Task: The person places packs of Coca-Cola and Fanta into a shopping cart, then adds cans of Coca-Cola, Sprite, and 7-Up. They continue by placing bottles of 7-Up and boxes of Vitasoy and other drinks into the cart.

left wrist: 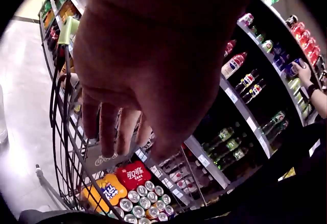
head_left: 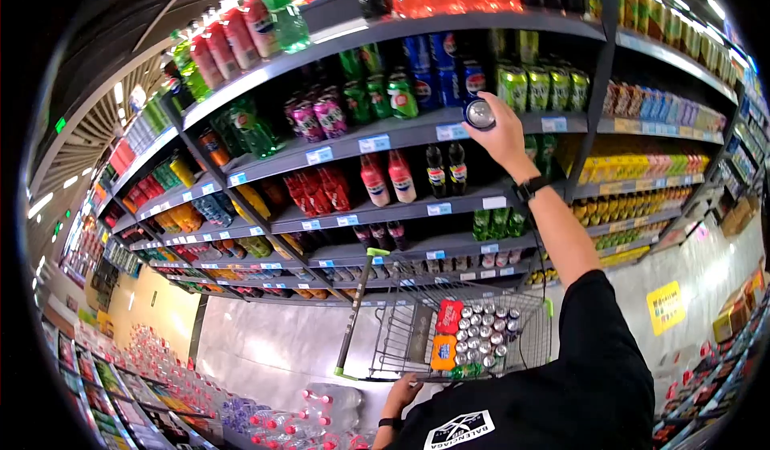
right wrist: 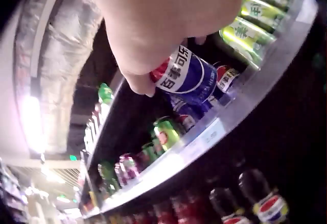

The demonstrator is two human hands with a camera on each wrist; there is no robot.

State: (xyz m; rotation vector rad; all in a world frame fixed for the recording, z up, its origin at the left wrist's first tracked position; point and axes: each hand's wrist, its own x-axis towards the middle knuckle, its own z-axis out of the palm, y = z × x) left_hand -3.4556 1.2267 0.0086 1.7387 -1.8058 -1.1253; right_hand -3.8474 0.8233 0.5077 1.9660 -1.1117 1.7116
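Observation:
My right hand (head_left: 507, 133) grips a blue Pepsi can (head_left: 480, 114) at the front edge of the drinks shelf (head_left: 345, 149). In the right wrist view the can (right wrist: 191, 76) shows its blue, white and red side, with thumb and fingers around it. More blue Pepsi cans (head_left: 437, 89) stand on the shelf behind it. Low down, my left hand (head_left: 401, 392) is beside the near side of the shopping cart (head_left: 381, 346). Seen from the left wrist, its fingers (left wrist: 125, 132) hang loosely with nothing in them. Rows of cans (head_left: 484, 334) fill part of the cart.
Red (head_left: 450, 317) and orange packs (head_left: 443, 352) lie beside the cans in the cart. Green cans (head_left: 539, 89) flank the Pepsi on the right, other green cans (head_left: 401, 97) on the left. Bottles (head_left: 445, 169) line the shelf below. Wrapped bottles (head_left: 333, 406) stand on the floor behind.

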